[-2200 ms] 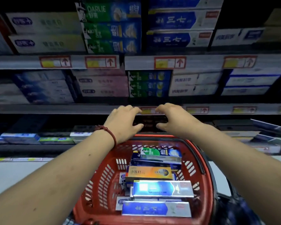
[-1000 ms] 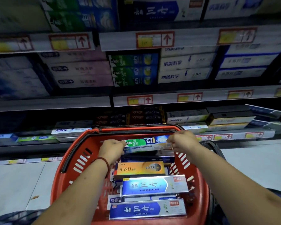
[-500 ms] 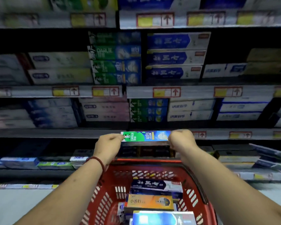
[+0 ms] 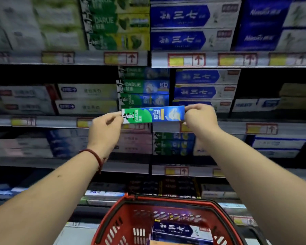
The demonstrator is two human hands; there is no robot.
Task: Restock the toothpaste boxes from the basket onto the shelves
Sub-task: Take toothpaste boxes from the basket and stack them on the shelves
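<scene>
Item: green-and-blue Darlie box, held level before the shelf edge, just below the matching Darlie stack. Grip: left hand pinches one end, right hand the other. Step: shelving. Next move, likely: raise it, slide it squarely onto that stack.

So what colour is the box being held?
Darlie toothpaste box: green left half, blue right half; head view.

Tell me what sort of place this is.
Probably a shop's toothpaste aisle: tiered shelves of stacked toothpaste boxes, arrowed price tags along their edges, and a red shopping basket below the Darlie box being held.
</scene>
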